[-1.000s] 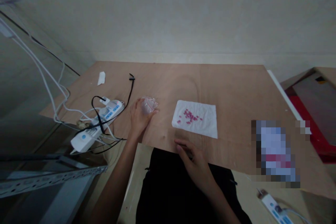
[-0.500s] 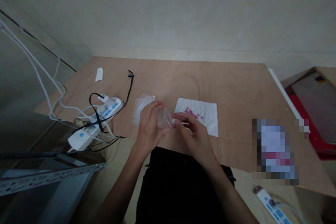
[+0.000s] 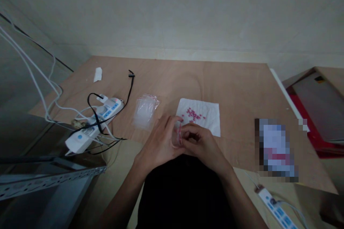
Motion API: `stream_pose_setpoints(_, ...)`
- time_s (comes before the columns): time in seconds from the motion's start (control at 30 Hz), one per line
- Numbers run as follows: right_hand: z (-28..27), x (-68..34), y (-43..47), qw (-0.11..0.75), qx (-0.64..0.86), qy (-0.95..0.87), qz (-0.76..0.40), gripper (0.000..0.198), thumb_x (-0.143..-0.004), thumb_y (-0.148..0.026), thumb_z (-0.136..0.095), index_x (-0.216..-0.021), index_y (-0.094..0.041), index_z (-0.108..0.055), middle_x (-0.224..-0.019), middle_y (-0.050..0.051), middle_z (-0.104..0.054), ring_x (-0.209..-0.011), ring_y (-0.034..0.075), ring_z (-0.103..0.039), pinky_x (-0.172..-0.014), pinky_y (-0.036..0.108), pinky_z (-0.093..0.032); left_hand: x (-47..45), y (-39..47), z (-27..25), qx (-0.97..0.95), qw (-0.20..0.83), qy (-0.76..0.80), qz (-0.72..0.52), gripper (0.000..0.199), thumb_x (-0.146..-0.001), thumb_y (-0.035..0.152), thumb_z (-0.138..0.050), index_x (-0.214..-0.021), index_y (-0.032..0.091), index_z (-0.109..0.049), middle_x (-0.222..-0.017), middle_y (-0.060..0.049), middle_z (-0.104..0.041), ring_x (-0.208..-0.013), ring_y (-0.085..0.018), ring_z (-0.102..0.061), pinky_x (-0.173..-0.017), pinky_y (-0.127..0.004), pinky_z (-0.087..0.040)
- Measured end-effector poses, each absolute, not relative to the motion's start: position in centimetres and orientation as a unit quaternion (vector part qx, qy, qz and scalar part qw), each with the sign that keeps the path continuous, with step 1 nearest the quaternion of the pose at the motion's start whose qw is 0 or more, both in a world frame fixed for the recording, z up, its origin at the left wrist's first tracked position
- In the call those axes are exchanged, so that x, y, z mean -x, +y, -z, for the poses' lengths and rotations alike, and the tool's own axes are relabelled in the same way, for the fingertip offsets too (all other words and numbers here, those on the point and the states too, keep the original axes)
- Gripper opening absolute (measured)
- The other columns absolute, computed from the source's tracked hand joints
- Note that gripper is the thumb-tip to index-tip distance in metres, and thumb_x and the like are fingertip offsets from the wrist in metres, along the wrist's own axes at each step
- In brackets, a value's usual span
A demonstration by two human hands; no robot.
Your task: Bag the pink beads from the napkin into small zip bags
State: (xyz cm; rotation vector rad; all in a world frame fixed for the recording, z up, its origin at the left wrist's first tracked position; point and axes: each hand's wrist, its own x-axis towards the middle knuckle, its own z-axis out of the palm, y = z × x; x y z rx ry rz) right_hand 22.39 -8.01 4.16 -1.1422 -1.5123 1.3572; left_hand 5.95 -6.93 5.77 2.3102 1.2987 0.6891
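A small clear zip-lock bag (image 3: pixel 176 134) with a red line along its mouth is held upright between my hands, near the table's front edge. My left hand (image 3: pixel 161 139) is closed round its left side. At the mouth's right side my right hand (image 3: pixel 202 145) is closed, thumb and fingers pinching the bag's edge; whether anything else is in them is hidden. Small pink-red pieces (image 3: pixel 194 114), like beads, lie scattered on a white sheet (image 3: pixel 213 112) just beyond my right hand. A pile of similar clear bags (image 3: pixel 145 111) lies to the left.
On the left stands a white power strip (image 3: pixel 86 137) with tangled cables and a black cord (image 3: pixel 130 93). A scrap of white paper (image 3: pixel 98 74) lies behind it. A blurred-out object (image 3: pixel 276 150) is on the right; another power strip (image 3: pixel 276 207) sits below the table edge.
Both hands have come lower and closer together with the bag, which now shows narrower between them. My left hand has moved off the pile of bags, uncovering it.
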Motion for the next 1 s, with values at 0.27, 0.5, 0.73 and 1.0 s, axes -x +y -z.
stream_pose_setpoints(0.27,-4.6,-22.8,-9.8,0.342,0.462,-0.647,-0.5,0.008,-0.08,-0.015,-0.061,-0.085,-0.021,-0.064,-0.077,-0.002,-0.061,-0.07,0.013,-0.056,-0.064,0.025,-0.047,-6.3,-8.0,-4.5,-0.858,0.178,0.447,-0.181,0.04,-0.067,0.019,-0.072,-0.102,0.019,-0.053,-0.101,-0.008,-0.058,-0.096,-0.027,-0.057,-0.082,-0.044,-0.051)
stream_pose_setpoints(0.5,-2.8,-27.5,-6.7,0.366,0.562,-0.673,-0.311,0.017,-0.09,-0.022,-0.054,-0.096,-0.021,-0.07,-0.091,0.006,-0.066,-0.076,0.017,-0.063,-0.071,0.031,-0.054,-5.7,-7.7,-3.0,-0.835,0.153,0.471,-0.238,0.032,-0.078,0.043,-0.071,-0.095,0.021,-0.055,-0.09,-0.004,-0.061,-0.087,-0.022,-0.06,-0.079,-0.039,-0.049)
stream_pose_setpoints(0.73,0.8,-30.9,-0.9,0.257,0.539,-0.761,-0.254,0.025,-0.088,-0.02,-0.056,-0.106,-0.021,-0.073,-0.105,0.01,-0.068,-0.098,0.025,-0.064,-0.088,0.041,-0.053,-5.2,-7.8,-2.1,-0.821,0.158,0.489,-0.247,0.031,-0.08,0.046,-0.07,-0.094,0.021,-0.059,-0.088,-0.003,-0.065,-0.086,-0.022,-0.061,-0.077,-0.039,-0.047)
stream_pose_setpoints(1.0,1.9,-30.9,-0.9,0.243,0.532,-0.776,-0.237,0.027,-0.092,-0.023,-0.05,-0.097,-0.026,-0.076,-0.097,0.008,-0.07,-0.089,0.023,-0.064,-0.083,0.04,-0.053,-4.5,-7.5,-1.7,-0.815,0.145,0.497,-0.259,0.034,-0.078,0.05,-0.07,-0.096,0.022,-0.06,-0.089,-0.003,-0.067,-0.087,-0.022,-0.062,-0.079,-0.04,-0.046)
